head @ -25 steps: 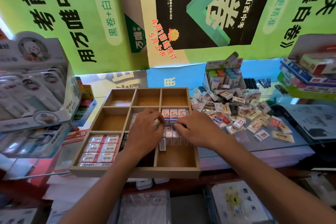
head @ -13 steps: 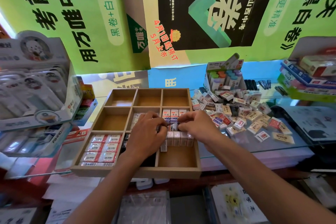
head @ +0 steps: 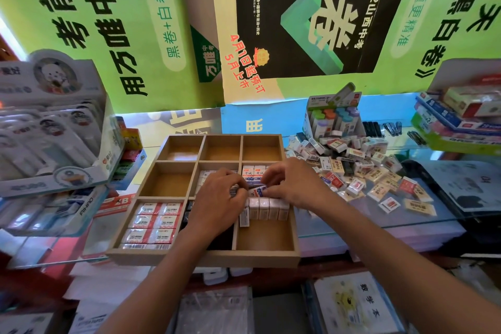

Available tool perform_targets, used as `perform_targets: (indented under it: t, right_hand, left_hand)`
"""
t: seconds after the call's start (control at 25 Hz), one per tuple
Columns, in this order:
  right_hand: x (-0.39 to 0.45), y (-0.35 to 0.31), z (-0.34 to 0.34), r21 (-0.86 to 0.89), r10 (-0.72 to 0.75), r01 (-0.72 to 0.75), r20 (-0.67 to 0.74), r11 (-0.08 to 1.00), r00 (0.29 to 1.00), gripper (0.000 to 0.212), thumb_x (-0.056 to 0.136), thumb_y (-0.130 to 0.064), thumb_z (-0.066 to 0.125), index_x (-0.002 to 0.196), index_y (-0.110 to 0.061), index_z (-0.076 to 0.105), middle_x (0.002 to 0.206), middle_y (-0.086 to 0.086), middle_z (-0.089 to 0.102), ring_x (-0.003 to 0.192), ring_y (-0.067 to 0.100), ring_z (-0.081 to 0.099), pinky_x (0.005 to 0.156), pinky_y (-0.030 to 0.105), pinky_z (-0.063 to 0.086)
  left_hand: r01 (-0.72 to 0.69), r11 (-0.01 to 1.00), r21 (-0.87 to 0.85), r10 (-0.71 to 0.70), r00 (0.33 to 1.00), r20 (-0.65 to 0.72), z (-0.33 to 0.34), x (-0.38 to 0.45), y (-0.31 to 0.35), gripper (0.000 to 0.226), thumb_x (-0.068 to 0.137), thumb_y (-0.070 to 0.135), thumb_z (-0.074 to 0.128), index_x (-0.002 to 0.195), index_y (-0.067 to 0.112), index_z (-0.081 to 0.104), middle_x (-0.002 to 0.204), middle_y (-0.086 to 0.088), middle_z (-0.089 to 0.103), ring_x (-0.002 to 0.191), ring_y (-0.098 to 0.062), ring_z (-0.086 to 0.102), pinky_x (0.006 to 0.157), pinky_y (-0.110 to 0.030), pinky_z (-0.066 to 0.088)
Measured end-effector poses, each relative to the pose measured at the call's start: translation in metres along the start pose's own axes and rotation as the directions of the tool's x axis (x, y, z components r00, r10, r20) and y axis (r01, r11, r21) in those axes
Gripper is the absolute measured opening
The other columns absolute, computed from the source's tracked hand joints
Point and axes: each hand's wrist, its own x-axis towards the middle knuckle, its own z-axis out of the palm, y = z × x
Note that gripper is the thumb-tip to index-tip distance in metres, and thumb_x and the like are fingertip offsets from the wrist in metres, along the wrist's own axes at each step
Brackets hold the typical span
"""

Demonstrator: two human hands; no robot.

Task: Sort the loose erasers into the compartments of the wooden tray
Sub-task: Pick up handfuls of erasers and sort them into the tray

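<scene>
The wooden tray with nine compartments lies on the glass counter. Its near-left compartment holds several 2B erasers. A row of white erasers stands in the near-right compartment, and more erasers fill the middle-right one. My left hand and my right hand meet over the tray's centre. Together they pinch a small white, red and blue eraser between their fingertips. A heap of loose erasers lies on the glass to the right of the tray.
A display box of coloured correction tapes stands behind the loose heap. Blister packs crowd the left side, stacked boxes the far right. The tray's three far compartments and the middle-left one hold nothing. Posters cover the wall behind.
Both hands have shifted slightly away from me over the tray's centre. The small eraser between their fingertips now shows more clearly.
</scene>
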Motion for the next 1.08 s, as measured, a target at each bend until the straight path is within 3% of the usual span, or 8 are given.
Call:
perform_targets:
  t: [0.16,0.32,0.4,0.48,0.6,0.76,0.96,1.08]
  right_hand:
    - [0.0,-0.006,-0.005,-0.276,-0.141,0.14,0.017,0.951,0.99,0.015,0.08,-0.024,0.079,0.095,-0.025,0.077,0.094,-0.008,0.073,0.084,0.007,0.066,0.079,0.03,0.056]
    - [0.001,-0.006,-0.011,-0.051,-0.122,0.123,0.033,0.991,0.992,0.015,0.076,-0.015,0.082,0.086,-0.024,0.076,0.086,-0.007,0.073,0.079,0.003,0.067,0.07,0.019,0.051]
    - [-0.001,-0.001,-0.01,-0.045,-0.114,0.114,0.014,0.992,0.993,0.014,0.079,-0.014,0.08,0.089,-0.023,0.074,0.087,-0.008,0.071,0.08,0.003,0.065,0.069,0.017,0.048]
    - [-0.002,0.004,-0.014,0.092,-0.093,0.096,-0.035,0.991,0.995,0.012,0.08,-0.014,0.079,0.086,-0.021,0.071,0.087,-0.007,0.07,0.081,0.006,0.065,0.068,0.021,0.051]
    - [-0.006,0.016,-0.028,0.463,0.08,0.012,-0.178,0.886,0.981,0.01,0.081,-0.007,0.077,0.084,-0.013,0.07,0.085,0.002,0.073,0.076,0.012,0.067,0.059,0.021,0.053]
    - [-0.008,0.03,-0.033,0.724,0.353,-0.081,-0.232,0.685,0.906,0.01,0.082,-0.005,0.074,0.091,-0.008,0.07,0.088,0.006,0.072,0.069,0.015,0.059,0.057,0.028,0.047]
    - [-0.01,0.029,-0.026,0.779,0.407,-0.082,-0.232,0.622,0.883,0.013,0.08,-0.003,0.075,0.092,-0.003,0.069,0.088,0.008,0.072,0.063,0.009,0.061,0.051,0.023,0.047]
    - [-0.012,0.028,-0.018,0.729,0.377,-0.065,-0.274,0.682,0.885,0.012,0.081,-0.004,0.075,0.076,-0.009,0.065,0.083,0.005,0.071,0.065,0.004,0.063,0.047,0.014,0.046]
  left_hand:
    - [0.009,1.0,-0.008,-0.008,1.0,0.007,0.0,0.0,-0.001,0.013,0.091,0.022,0.057,0.093,0.022,0.071,0.103,0.011,0.053,0.1,-0.008,0.047,0.075,-0.026,0.036]
    - [0.004,1.0,-0.025,-0.004,1.0,0.009,-0.001,-0.001,0.0,0.014,0.091,0.021,0.057,0.093,0.023,0.07,0.105,0.008,0.057,0.1,-0.009,0.048,0.075,-0.025,0.036]
    - [0.008,0.999,-0.032,-0.007,1.0,0.01,-0.002,-0.001,0.0,0.013,0.091,0.021,0.057,0.094,0.023,0.07,0.108,0.006,0.058,0.101,-0.009,0.048,0.072,-0.023,0.036]
    - [0.003,1.0,-0.021,-0.003,1.0,0.019,-0.002,-0.001,-0.001,0.012,0.091,0.022,0.058,0.098,0.023,0.068,0.111,0.005,0.058,0.102,-0.009,0.047,0.07,-0.018,0.036]
    - [0.007,0.999,-0.033,-0.006,1.0,0.01,-0.001,-0.002,-0.001,0.014,0.092,0.026,0.06,0.105,0.025,0.063,0.115,0.006,0.059,0.107,-0.011,0.05,0.077,-0.02,0.04]
    - [-0.015,0.997,0.08,0.022,0.996,-0.082,0.0,0.006,0.003,0.04,0.084,0.045,0.072,0.117,0.025,0.06,0.122,0.006,0.06,0.114,-0.014,0.051,0.094,-0.033,0.046]
    - [-0.081,0.924,0.374,0.029,0.989,0.143,-0.003,0.04,0.022,0.069,0.073,0.068,0.07,0.127,0.029,0.048,0.137,0.002,0.046,0.128,-0.022,0.038,0.105,-0.042,0.037]
    - [-0.047,0.915,0.4,-0.009,0.991,0.137,0.008,0.046,0.022,0.071,0.071,0.072,0.069,0.123,0.028,0.049,0.134,0.001,0.046,0.126,-0.023,0.038,0.102,-0.042,0.037]
